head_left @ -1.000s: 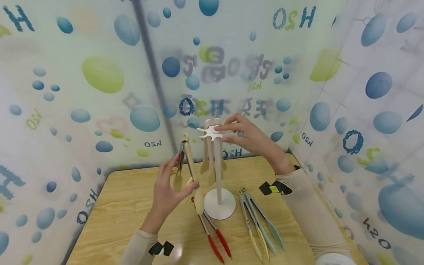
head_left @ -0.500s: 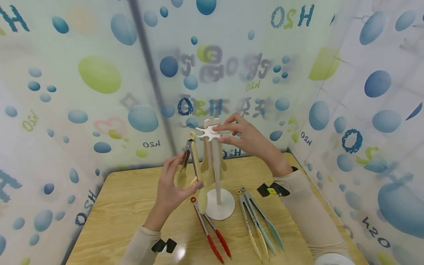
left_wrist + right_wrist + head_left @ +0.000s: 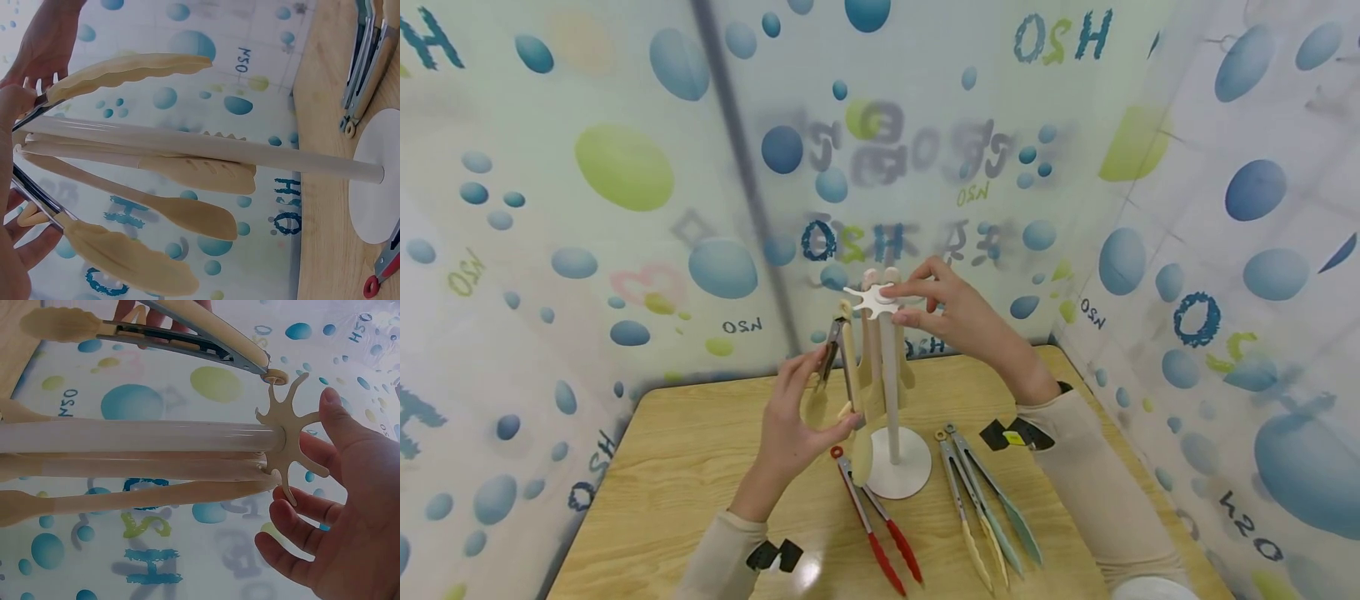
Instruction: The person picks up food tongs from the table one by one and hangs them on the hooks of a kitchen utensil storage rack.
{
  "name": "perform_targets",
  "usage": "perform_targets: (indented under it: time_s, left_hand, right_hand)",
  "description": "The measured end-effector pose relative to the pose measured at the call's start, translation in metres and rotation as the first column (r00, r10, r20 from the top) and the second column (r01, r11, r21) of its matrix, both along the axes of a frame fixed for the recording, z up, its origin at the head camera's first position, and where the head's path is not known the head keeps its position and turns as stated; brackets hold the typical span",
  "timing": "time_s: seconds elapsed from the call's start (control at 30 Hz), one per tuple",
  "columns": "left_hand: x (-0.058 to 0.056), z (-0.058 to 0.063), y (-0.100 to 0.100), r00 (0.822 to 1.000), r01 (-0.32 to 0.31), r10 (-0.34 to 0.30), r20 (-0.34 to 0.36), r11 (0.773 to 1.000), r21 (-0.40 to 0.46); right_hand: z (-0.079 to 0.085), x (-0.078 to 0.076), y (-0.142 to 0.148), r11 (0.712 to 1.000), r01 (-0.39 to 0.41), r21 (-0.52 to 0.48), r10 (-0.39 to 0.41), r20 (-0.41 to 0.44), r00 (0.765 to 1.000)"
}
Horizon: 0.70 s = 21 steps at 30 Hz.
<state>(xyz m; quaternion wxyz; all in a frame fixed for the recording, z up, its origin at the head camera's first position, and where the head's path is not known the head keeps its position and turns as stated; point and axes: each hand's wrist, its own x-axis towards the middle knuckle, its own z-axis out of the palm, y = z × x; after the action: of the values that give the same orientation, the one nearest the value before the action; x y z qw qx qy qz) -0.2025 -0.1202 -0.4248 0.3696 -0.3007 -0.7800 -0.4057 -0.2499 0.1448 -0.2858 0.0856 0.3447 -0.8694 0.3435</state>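
Cream-headed metal tongs (image 3: 212,327), one pair, are gripped heads-down by your left hand (image 3: 790,429). Your fingers there are set wide, thumb against one arm and fingertips against the other, with the arms of the tongs spread between them.

On the pale wood-grain table (image 3: 700,450) below you lie three more pairs: one red-tipped metal pair (image 3: 903,549) in front of the stand, and, to your right, one yellow-tipped metal pair (image 3: 973,550) and one mint-green-tipped metal pair (image 3: 1022,532), close together.

Beyond rises one white round-based stand (image 3: 892,383) with a star of hooks on top. Your right hand (image 3: 958,308) holds that top, thumb and index finger narrow around it. Your tongs' ring is at one hook's tip; whether it is threaded on, you cannot tell.

Behind the pole hang one beige spoon (image 3: 200,217), one beige slotted turner (image 3: 200,181) and one mostly hidden toothed utensil (image 3: 225,137). Farthest is a white bubble-printed curtain (image 3: 910,50).
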Motion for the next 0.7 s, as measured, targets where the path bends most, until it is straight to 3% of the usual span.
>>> perform_targets:
  time_s: [0.7]
  left_hand:
    - [-0.0048, -0.0093, 0.0065, 0.993, 0.01, -0.01, 0.122, 1.0, -0.001]
  right_hand:
    - [-0.0043, 0.0077, -0.0049, 0.998, 0.033, -0.047, -0.035, -0.043, 0.998]
